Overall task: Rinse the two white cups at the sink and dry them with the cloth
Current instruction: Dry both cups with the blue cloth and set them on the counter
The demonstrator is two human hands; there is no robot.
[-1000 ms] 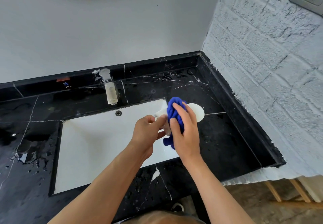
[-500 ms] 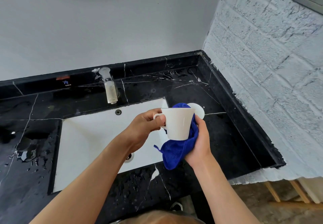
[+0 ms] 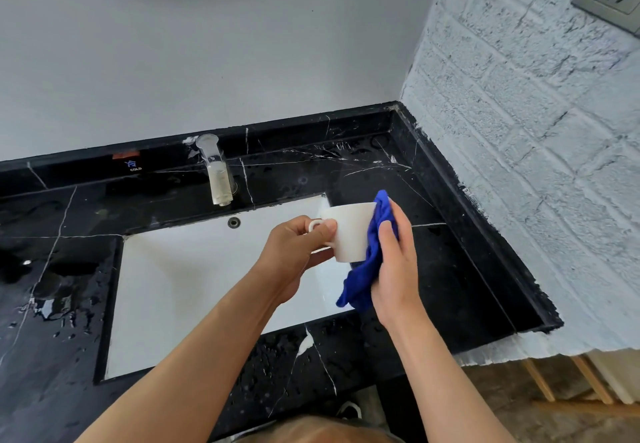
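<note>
Left grip (image 3: 294, 252) pinches cup (image 3: 349, 231) handle; right grip (image 3: 394, 269) presses cloth (image 3: 367, 262); wet black counter (image 3: 450, 269).

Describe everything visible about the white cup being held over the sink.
The plain white glossy cup, ceramic by its look, tapers toward its base and has a small loop handle on its left. It is held roughly upright above the right end of the white sink basin. The left hand pinches the handle, while the right hand presses a crumpled blue cloth against its right side. Its inside is not visible.

Two bare, sleeveless forearms
</note>
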